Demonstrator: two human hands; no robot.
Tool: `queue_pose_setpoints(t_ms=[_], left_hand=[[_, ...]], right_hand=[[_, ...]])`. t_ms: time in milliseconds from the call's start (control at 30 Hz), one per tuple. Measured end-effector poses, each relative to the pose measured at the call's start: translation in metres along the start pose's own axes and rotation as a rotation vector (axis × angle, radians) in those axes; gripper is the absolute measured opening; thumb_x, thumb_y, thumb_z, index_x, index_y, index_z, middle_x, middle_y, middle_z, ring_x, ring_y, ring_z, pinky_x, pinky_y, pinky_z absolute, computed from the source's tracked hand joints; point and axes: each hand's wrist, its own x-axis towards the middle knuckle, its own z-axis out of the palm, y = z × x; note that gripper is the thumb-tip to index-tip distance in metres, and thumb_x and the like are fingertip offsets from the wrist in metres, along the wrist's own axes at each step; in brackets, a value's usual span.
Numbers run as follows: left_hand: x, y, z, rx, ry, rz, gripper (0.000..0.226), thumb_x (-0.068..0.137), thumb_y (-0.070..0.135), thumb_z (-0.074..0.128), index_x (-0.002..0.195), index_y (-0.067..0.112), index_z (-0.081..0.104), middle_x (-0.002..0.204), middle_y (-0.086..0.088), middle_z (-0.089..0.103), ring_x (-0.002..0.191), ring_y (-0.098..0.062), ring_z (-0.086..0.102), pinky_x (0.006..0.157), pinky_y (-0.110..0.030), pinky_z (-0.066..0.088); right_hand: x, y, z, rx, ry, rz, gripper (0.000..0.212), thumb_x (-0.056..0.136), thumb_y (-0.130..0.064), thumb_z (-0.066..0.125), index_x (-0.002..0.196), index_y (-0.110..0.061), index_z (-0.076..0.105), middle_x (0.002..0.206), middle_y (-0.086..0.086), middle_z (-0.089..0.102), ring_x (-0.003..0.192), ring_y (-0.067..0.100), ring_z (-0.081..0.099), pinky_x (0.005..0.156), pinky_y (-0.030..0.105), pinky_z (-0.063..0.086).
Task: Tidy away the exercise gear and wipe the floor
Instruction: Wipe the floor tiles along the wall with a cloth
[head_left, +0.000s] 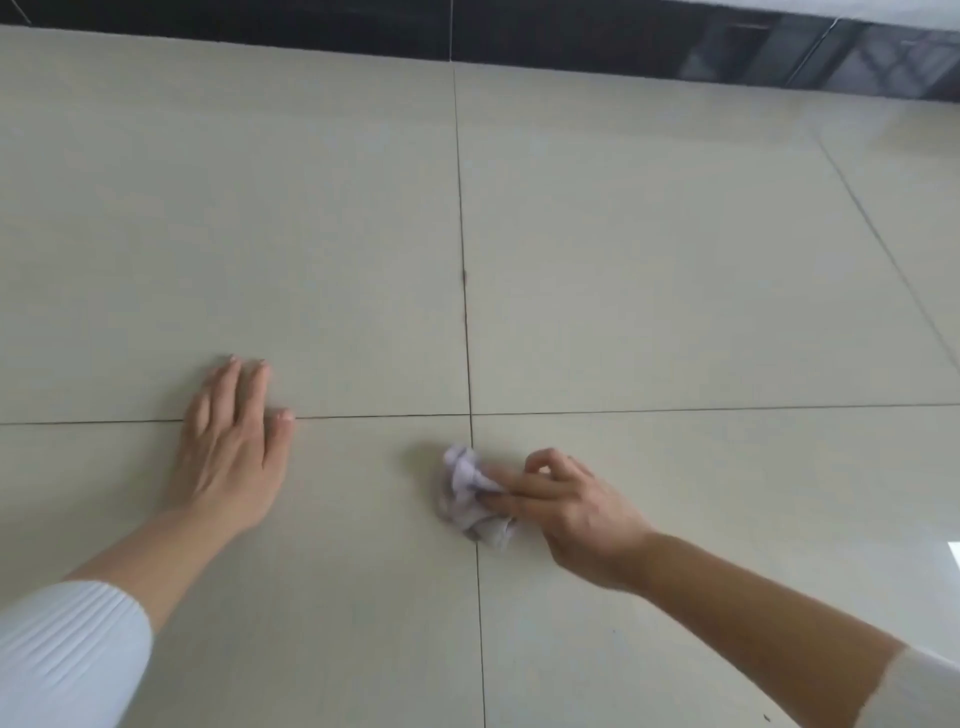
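Dark glossy skirting band (311, 26) running along far edge of floor (675, 234); pale reflections at its right end; white strip (883, 9) above.

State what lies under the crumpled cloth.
The crumpled cloth, held by the right hand, lies on the tiled floor across a grout line. The spot beneath is covered.
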Motion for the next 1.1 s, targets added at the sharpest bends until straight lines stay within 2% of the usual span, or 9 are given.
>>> queue_pose_setpoints(t_ms=[133,300,467,567,700,800,900,967,1100], left_hand=[[-0.007,-0.008,0.004,0.013,0.058,0.016,0.063,0.092,0.040,0.025,0.143,0.004,0.037,0.149,-0.023,0.033,0.137,-0.038,0.031,0.113,-0.047,0.024],[-0.010,-0.004,-0.001,-0.040,0.073,-0.047,0.060,0.091,0.040,0.028,0.144,0.013,0.037,0.152,-0.014,0.031,0.136,-0.034,0.032,0.111,-0.046,0.027],[-0.010,0.000,-0.005,-0.052,0.047,-0.096,0.061,0.090,0.043,0.027,0.145,0.019,0.036,0.155,-0.007,0.028,0.140,-0.028,0.027,0.110,-0.044,0.028],[-0.010,0.002,-0.007,-0.036,0.019,-0.110,0.061,0.090,0.044,0.027,0.146,0.021,0.034,0.156,-0.004,0.025,0.141,-0.026,0.026,0.110,-0.043,0.028],[-0.010,0.003,-0.006,-0.029,-0.007,-0.112,0.061,0.090,0.043,0.028,0.146,0.021,0.032,0.157,-0.005,0.025,0.141,-0.025,0.025,0.109,-0.041,0.027],[-0.010,0.002,-0.005,-0.024,-0.001,-0.089,0.061,0.089,0.042,0.031,0.145,0.018,0.034,0.154,-0.010,0.029,0.139,-0.029,0.028,0.109,-0.043,0.027],[-0.010,0.001,-0.006,-0.040,-0.002,-0.087,0.061,0.089,0.041,0.031,0.144,0.016,0.037,0.154,-0.011,0.030,0.138,-0.031,0.030,0.108,-0.046,0.029],[-0.010,0.002,-0.006,-0.057,-0.019,-0.086,0.060,0.090,0.041,0.030,0.145,0.017,0.035,0.154,-0.010,0.028,0.139,-0.030,0.027,0.108,-0.046,0.028],[-0.009,0.002,-0.007,-0.080,-0.037,-0.068,0.058,0.090,0.036,0.035,0.145,0.016,0.034,0.154,-0.011,0.028,0.139,-0.030,0.025,0.111,-0.045,0.025]], right_hand=[[0.061,0.062,-0.013,-0.015,0.163,0.448,0.068,0.072,0.013,0.044,0.128,-0.021,0.061,0.138,-0.008,0.054,0.089,0.028,0.040,0.081,0.046,0.048],[0.135,0.103,-0.023,-0.015,0.150,0.720,0.069,0.081,0.008,0.032,0.136,-0.029,0.051,0.141,-0.016,0.046,0.098,0.025,0.030,0.092,0.037,0.034],[0.203,0.121,-0.025,-0.044,0.089,0.792,0.068,0.083,0.006,0.029,0.137,-0.030,0.048,0.143,-0.013,0.043,0.111,0.028,0.032,0.087,0.033,0.025],[0.234,0.108,-0.025,0.166,0.144,0.879,0.061,0.087,0.003,0.029,0.132,-0.030,0.055,0.112,-0.007,0.049,0.118,0.029,0.032,0.097,0.031,0.024],[0.228,0.080,-0.015,0.284,0.214,0.751,0.053,0.090,-0.004,0.040,0.126,-0.036,0.060,0.118,-0.003,0.058,0.118,0.022,0.038,0.094,0.035,0.028],[0.199,0.056,-0.011,0.271,0.171,0.685,0.056,0.087,0.001,0.043,0.121,-0.038,0.061,0.116,-0.014,0.063,0.109,0.020,0.041,0.100,0.041,0.030],[0.168,0.021,-0.006,0.242,0.169,0.656,0.066,0.077,0.015,0.043,0.113,-0.035,0.070,0.110,-0.041,0.047,0.109,0.018,0.046,0.094,0.035,0.028],[0.145,0.001,0.000,0.236,0.139,0.686,0.064,0.076,0.016,0.044,0.110,-0.030,0.072,0.113,-0.033,0.054,0.113,0.019,0.048,0.095,0.032,0.026],[0.097,-0.047,0.012,0.199,0.076,0.777,0.064,0.075,0.016,0.047,0.111,-0.030,0.072,0.122,-0.010,0.065,0.116,0.018,0.049,0.100,0.044,0.038]])
